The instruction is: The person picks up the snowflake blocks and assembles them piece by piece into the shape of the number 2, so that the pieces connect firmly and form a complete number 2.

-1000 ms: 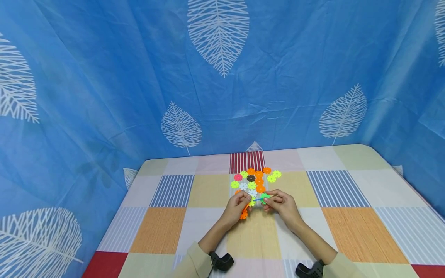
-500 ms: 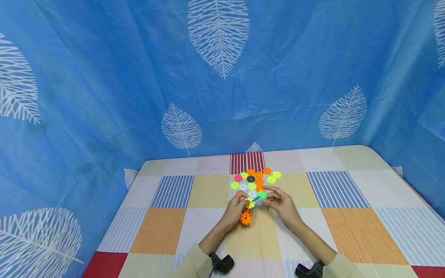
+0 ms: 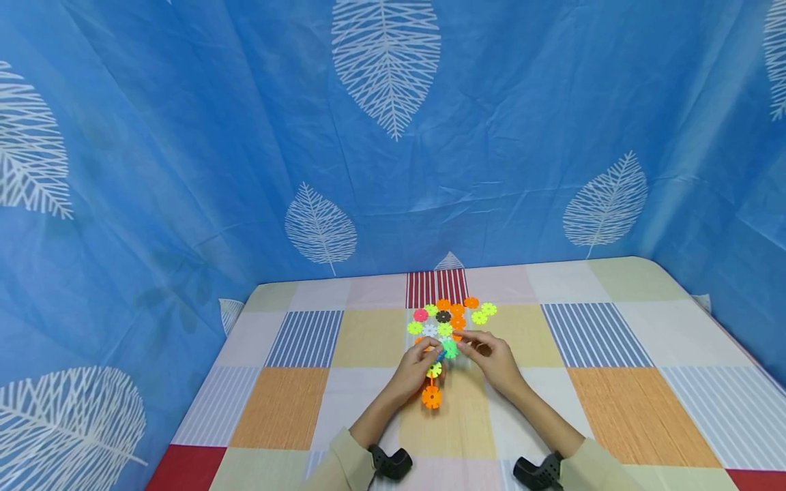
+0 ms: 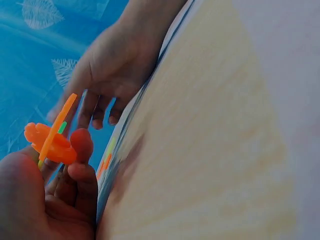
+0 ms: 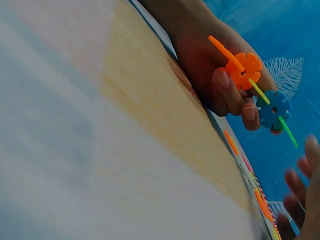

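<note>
My left hand (image 3: 416, 368) pinches a chain of interlocked plastic snowflake discs above the cloth. At the chain's near end is an orange disc (image 3: 432, 397), seen face-on in the head view. Another orange disc (image 5: 244, 71), a yellow disc (image 3: 434, 370) and a blue disc (image 5: 274, 109) follow, slotted crosswise. A green disc (image 3: 450, 349) forms the far end. Close beside it is my right hand (image 3: 496, 360), fingers loosely bent. The right wrist view shows a gap between those fingertips and the green disc's edge (image 5: 288, 132).
Several loose snowflake discs lie on the checked cloth (image 3: 362, 341) beyond my hands, among them a pink disc (image 3: 420, 315), a black disc (image 3: 443, 316) and two yellow discs (image 3: 484, 314) on the right. A blue leaf-print curtain (image 3: 491, 170) stands behind the table.
The chain has turned in my left hand, its orange end swinging out toward me and its green end shifting left. My right hand has let go of the green disc.
</note>
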Demonstrator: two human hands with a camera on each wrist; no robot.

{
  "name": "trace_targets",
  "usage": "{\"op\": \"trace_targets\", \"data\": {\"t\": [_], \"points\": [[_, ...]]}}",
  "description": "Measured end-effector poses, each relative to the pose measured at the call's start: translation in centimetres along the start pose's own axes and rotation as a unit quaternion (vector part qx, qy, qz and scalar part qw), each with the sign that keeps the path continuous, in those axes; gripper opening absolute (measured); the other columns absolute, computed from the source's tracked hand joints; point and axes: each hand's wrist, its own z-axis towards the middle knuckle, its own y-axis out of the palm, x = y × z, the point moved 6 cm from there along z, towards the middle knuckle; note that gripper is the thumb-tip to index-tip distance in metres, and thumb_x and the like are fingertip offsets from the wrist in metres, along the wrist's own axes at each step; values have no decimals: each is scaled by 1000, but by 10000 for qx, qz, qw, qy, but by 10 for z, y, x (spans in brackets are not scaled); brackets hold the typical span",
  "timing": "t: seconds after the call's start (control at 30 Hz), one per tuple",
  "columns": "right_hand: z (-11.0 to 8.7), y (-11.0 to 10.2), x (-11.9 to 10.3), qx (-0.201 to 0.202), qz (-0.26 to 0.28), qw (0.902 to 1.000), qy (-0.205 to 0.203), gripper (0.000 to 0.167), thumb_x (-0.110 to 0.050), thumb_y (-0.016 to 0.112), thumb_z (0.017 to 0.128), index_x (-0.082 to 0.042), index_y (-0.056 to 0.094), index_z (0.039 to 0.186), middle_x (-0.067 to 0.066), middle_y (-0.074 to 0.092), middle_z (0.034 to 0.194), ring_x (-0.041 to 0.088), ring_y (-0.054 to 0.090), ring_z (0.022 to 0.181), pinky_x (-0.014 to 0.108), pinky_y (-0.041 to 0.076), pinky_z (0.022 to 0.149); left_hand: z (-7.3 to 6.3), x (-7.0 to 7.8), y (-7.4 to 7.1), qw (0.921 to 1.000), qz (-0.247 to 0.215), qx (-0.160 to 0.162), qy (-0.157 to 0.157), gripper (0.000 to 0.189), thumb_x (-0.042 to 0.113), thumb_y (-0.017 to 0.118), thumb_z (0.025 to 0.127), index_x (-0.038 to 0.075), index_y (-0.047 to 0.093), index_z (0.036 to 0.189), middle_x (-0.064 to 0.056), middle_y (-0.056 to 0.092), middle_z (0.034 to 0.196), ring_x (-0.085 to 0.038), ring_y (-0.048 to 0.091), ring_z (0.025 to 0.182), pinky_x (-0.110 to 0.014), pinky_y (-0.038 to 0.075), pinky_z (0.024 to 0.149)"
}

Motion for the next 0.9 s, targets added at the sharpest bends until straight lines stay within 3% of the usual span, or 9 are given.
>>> {"op": "trace_targets", "data": {"t": [0.07,0.17,0.33,0.43,0.57,0.7,0.8,0.9], "points": [[4,-6,2,453,-659,9968,-35,24,-14,68,84,-4,68,106,2,62,86,15,51,75,25,42,64,0,-2,-1,10000,-69,13,40,19,10,39,99,-6,47,104,-9,56,63,-11,51,46,-21,45,49],[9,-9,6,797,-1739,9815,10,26,-17,71,81,-3,70,103,6,62,86,20,49,76,31,39,64,0,-4,-1,9999,-133,63,40,18,9,39,99,-8,45,103,-17,58,69,-11,52,47,-21,46,49],[13,-4,12,553,-2838,9573,7,34,-24,77,75,-2,71,100,12,58,91,27,49,81,36,38,67,-1,-6,0,9997,-162,178,-35,20,7,38,99,-12,41,102,-31,56,78,-11,52,46,-22,46,47],[14,-3,14,525,-2970,9534,-11,33,-24,80,72,-4,71,97,11,57,90,27,48,80,36,37,68,-1,-6,0,9996,-144,222,-47,22,6,38,99,-15,40,103,-34,54,79,-11,52,45,-21,45,45],[13,-4,14,495,-2362,9704,70,28,-16,79,73,-5,65,95,6,60,85,20,50,74,32,39,66,-1,-6,0,9994,-110,325,-25,19,5,39,97,-13,42,101,-33,53,76,-11,50,43,-20,44,44],[5,-6,12,412,-1082,9933,25,22,-7,74,77,-6,60,95,2,61,79,14,52,67,25,44,59,-1,-7,-1,9990,-108,430,-40,14,4,41,96,-9,44,98,-27,54,71,-12,49,42,-20,43,42],[-1,-6,6,322,-192,9992,-135,18,-3,70,79,-5,63,96,4,63,81,12,57,69,21,47,61,-1,-7,-2,9986,-210,489,-40,13,3,40,96,-9,44,96,-19,54,67,-12,48,42,-21,42,42],[-7,-5,-2,173,387,9986,-317,16,3,67,80,-1,65,96,11,65,86,13,61,75,20,50,64,-1,-6,-2,9981,-318,527,-63,12,4,40,96,-8,44,95,-12,53,65,-11,47,42,-20,41,41]]}}
